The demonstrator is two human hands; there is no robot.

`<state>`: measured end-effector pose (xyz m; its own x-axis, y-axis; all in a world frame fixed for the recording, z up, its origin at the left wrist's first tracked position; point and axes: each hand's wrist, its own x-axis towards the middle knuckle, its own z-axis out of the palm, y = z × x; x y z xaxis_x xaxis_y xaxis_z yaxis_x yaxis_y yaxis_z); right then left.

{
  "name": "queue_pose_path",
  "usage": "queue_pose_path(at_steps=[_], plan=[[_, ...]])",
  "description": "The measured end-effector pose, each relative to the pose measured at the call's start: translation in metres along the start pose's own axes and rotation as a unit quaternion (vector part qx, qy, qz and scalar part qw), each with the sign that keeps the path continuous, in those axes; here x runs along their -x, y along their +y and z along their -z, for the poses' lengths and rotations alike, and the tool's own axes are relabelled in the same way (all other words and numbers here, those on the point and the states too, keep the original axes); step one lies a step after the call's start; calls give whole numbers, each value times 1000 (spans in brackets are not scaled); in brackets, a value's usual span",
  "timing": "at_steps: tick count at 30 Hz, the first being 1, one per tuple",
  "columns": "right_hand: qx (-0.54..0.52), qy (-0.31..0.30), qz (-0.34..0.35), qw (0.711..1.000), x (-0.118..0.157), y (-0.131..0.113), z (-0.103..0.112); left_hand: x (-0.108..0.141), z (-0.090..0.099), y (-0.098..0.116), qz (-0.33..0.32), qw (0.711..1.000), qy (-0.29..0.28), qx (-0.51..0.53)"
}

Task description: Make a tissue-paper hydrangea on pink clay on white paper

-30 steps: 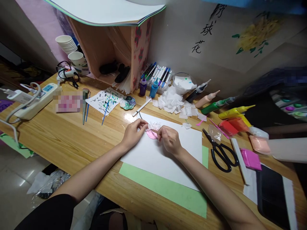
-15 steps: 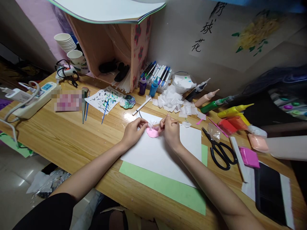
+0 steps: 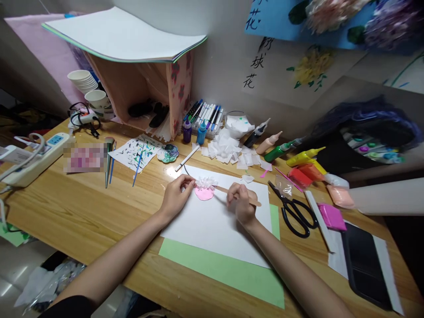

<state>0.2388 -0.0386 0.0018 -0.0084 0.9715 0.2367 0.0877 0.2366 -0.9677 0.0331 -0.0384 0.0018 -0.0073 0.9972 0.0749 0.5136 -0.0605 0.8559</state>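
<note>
A pink clay disc (image 3: 204,193) lies on a white paper sheet (image 3: 245,251), with a ruffle of white tissue pieces (image 3: 206,181) along its upper part. My left hand (image 3: 179,194) rests on the sheet at the left of the tissue, its fingertips pinched together at the edge; what they hold, if anything, is too small to make out. In my right hand (image 3: 243,203) is a thin wooden stick (image 3: 255,202), which points left toward the tissue and the disc. Green paper (image 3: 225,274) shows under the white sheet.
Loose tissue squares (image 3: 223,145) lie behind the sheet near paint bottles (image 3: 269,142) and markers (image 3: 207,115). Black scissors (image 3: 295,212), clay packets (image 3: 332,216) and a phone (image 3: 364,263) are on the right. Brushes (image 3: 107,163) and a power strip (image 3: 36,161) are on the left.
My right hand has drawn back to the right with the stick, away from the tissue. My left hand stays beside the disc. The camera view has tilted up and shifted right.
</note>
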Motion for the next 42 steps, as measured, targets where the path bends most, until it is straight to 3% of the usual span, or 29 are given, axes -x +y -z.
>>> queue_pose_path(at_steps=[4,6,10,13,15,19,24,29,32,34,37,39,42], plan=[[-50,103,-46,992,2,12,9,-26,7,10,-45,994,50,-88],[-63,129,-64,988,0,13,9,-51,6,17,-107,981,29,-158],[-60,126,-71,988,-1,14,8,-103,-10,24,-233,922,-22,-309],[-68,133,-80,986,-1,14,8,-125,-23,22,-281,885,-54,-368],[-77,140,-84,984,-2,15,9,-130,-27,21,-287,881,-56,-372],[-87,146,-91,981,-4,15,9,-128,-23,21,-242,929,-12,-279],[-84,143,-87,982,-5,17,10,-118,-3,21,-98,992,13,-82],[-53,130,-31,990,0,16,10,-82,35,16,27,996,-30,83],[-17,53,66,996,4,8,5,-50,52,9,76,980,-105,149],[18,-40,147,988,6,1,-2,-33,55,3,91,970,-166,153],[87,-153,242,954,6,-6,-17,-21,46,-5,67,965,-231,106],[113,-153,261,946,8,-7,-26,-19,38,-7,38,970,-235,58],[119,-96,266,952,11,-3,-36,-23,29,-8,2,980,-197,-5]])
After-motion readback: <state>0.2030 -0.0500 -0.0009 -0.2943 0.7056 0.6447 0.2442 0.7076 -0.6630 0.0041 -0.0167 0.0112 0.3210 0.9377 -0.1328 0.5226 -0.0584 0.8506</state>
